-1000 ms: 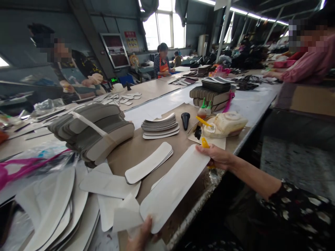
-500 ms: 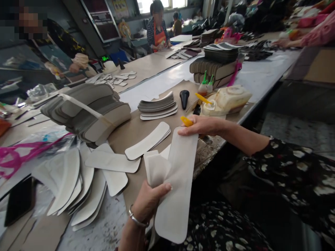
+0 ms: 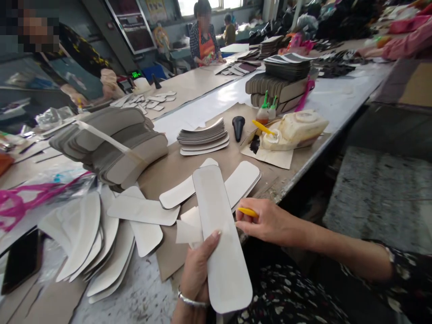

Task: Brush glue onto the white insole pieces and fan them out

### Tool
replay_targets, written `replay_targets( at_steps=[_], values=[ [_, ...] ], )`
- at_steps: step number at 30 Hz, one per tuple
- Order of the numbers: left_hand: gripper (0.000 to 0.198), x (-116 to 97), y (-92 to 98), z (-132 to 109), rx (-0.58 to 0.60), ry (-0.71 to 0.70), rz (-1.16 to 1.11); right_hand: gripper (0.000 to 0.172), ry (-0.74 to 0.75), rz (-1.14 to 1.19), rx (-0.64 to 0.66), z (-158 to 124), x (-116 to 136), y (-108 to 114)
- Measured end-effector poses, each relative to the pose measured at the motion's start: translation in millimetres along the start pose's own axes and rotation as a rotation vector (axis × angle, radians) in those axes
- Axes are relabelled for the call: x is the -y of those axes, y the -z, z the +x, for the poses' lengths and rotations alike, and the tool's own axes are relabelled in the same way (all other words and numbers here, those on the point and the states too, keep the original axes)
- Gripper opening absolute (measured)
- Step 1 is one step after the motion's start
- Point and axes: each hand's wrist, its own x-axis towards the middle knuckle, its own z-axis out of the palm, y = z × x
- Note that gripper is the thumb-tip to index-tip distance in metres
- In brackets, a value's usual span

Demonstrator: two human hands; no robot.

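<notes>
My left hand (image 3: 197, 270), with a silver bangle at the wrist, grips a long white panel (image 3: 221, 225) with rounded ends, thumb pressed on its face. A small thin white flap (image 3: 187, 231) sticks out beside it at the left. My right hand (image 3: 273, 220) is closed around a yellow plastic tool (image 3: 248, 211); only a short part shows, so its kind is unclear. It sits just right of the panel. Behind the held panel lie more white panels (image 3: 245, 177), and another loose one (image 3: 178, 191) is to the left.
Fanned white panels (image 3: 83, 238) and a phone (image 3: 22, 261) lie at left, by a taped stack (image 3: 135, 153). Farther back are a curved pile (image 3: 202, 137), a black tool (image 3: 238, 128) and a stained white container (image 3: 300, 128) with a yellow stick (image 3: 263, 127). Other people work around the table.
The panel has swung to tilt the other way, its top now leaning left. My right hand has let go of its top and moved down to its right side, keeping the yellow tool.
</notes>
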Motion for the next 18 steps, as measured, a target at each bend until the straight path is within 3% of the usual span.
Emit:
replay_targets(
  at_steps=[7,18],
  values=[
    [0.058,7.4,-7.9,-1.7,-0.031,-0.08,-0.042,0.009,-0.175,0.173,0.042,1.5,-7.8,-17.6],
    [0.073,13.3,-12.5,-4.9,-0.025,-0.101,-0.142,0.014,-0.235,0.251,0.124,2.9,-15.5,-23.4]
  ],
)
